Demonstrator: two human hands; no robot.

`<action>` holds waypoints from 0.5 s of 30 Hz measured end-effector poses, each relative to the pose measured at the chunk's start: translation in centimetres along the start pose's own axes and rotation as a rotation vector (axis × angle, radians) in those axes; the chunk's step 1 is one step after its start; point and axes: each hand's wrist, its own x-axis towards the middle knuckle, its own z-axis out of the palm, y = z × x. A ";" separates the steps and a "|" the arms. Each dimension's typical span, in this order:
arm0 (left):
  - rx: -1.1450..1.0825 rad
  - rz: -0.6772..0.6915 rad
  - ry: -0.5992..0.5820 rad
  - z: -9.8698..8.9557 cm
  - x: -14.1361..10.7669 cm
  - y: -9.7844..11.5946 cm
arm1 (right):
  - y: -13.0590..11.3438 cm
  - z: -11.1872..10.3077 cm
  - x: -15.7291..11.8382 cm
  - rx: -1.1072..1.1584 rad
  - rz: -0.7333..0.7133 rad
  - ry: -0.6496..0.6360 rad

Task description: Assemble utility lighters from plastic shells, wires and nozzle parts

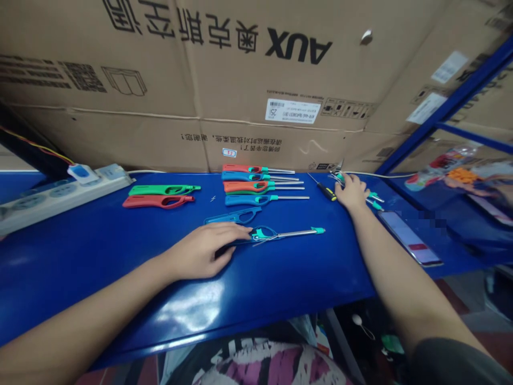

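The lighters (240,187) at twelve o'clock look closed, while the open lighter (284,235), held by the left hand (206,248) mid-worktop (288,272), seems unfinished; the right hand (352,191), at two o'clock, covers parts (375,204), its grip unclear.

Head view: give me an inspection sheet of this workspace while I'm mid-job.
Surface: glossy blue tabletop, reflecting light.
Job's things: opened blue lighter; blue shell beyond it; row of lighters; green shell; red shell; screwdriver.
Clutter: phone; small white bits.
Hands: left hand on the opened lighter; right hand among teal-and-metal parts; grip unclear on both.
Cables: red-and-yellow wires near the power strip; white cable at back right.
Surroundings: printed cardboard behind; another person's hand at right.
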 end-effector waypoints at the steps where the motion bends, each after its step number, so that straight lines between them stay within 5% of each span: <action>1: -0.028 -0.006 0.034 0.2 0.1 0.0 | -0.1 0.4 0.1 -0.012 0.018 0.019; 5: -0.069 -0.027 0.133 0.8 0.4 0.1 | -0.5 1.0 1.3 -0.038 0.034 0.053; 15: -0.103 -0.031 0.142 0.5 0.6 0.2 | 0.4 1.4 3.4 -0.021 0.006 -0.018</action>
